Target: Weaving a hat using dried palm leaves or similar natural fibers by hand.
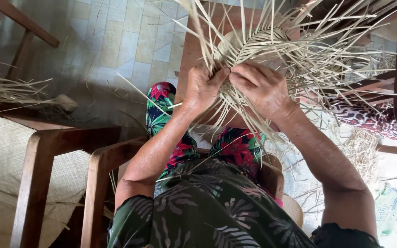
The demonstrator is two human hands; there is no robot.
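A: Logged the wooden chair first; where was the work relative to it?

B: Up and right of it, I saw the half-woven straw piece held over the person's lap, loose strips fanning outward.

A: Hands?

B: Left hand was closed, pinching strips at the woven edge. Right hand touched it, fingers curled, pressing strips flat, probably to keep the weave tight.
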